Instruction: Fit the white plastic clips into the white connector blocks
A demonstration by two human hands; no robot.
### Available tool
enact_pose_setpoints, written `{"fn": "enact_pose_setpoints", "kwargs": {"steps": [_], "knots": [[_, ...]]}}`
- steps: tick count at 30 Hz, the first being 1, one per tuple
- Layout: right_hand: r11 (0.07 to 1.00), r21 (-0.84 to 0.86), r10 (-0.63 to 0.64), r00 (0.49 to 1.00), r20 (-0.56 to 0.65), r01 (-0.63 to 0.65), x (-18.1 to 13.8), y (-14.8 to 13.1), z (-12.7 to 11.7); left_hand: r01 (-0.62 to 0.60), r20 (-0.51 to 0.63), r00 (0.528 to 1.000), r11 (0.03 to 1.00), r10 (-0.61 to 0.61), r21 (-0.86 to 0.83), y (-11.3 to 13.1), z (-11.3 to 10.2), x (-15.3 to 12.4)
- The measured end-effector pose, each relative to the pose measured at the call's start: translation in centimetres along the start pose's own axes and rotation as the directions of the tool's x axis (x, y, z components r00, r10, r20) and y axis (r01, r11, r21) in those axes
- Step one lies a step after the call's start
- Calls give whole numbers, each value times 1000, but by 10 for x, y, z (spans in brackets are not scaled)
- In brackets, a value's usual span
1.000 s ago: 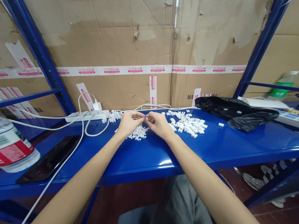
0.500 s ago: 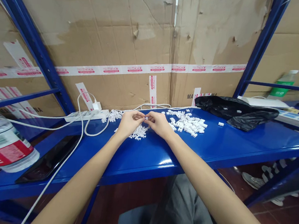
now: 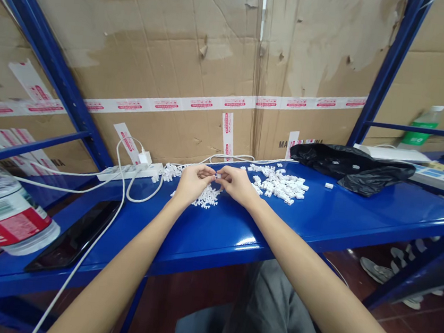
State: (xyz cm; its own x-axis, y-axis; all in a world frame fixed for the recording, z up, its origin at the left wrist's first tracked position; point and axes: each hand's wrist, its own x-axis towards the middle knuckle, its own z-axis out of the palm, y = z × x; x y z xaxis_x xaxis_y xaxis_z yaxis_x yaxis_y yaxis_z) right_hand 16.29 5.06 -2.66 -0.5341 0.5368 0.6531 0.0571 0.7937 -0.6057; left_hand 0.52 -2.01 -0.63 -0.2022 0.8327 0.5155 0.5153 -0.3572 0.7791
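My left hand (image 3: 194,183) and my right hand (image 3: 237,183) meet fingertip to fingertip over the blue table. Pinched between them is a small white plastic piece (image 3: 218,176), mostly covered by the fingers. Both hands are closed, thumb against forefinger. Under and between them lies a heap of tiny white plastic parts (image 3: 207,198). Right of my right hand spreads a pile of larger white plastic blocks (image 3: 284,185). Behind my left hand is another cluster of small white pieces (image 3: 171,171).
A white power strip (image 3: 131,171) with cables sits at left, near a dark phone (image 3: 73,235) and a large plastic bottle (image 3: 8,214). A crumpled black plastic bag (image 3: 350,168) lies at back right, by a single white block (image 3: 329,185). Cardboard (image 3: 180,39) walls the back.
Both hands stay in place, fingertips together around the small piece. The whole view shifts very slightly; nothing else visibly moves.
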Motion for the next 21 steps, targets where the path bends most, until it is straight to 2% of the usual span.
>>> {"fn": "enact_pose_setpoints", "kwargs": {"steps": [15,21], "knots": [[1000,-8,-11,1000,4,11,0,0,1,32,-1,999,999,-32,11,-1,1,0],[1000,-15,-17,1000,10,17,-1,-2,0,-4,4,1000,1000,4,18,0,1,-1]]}}
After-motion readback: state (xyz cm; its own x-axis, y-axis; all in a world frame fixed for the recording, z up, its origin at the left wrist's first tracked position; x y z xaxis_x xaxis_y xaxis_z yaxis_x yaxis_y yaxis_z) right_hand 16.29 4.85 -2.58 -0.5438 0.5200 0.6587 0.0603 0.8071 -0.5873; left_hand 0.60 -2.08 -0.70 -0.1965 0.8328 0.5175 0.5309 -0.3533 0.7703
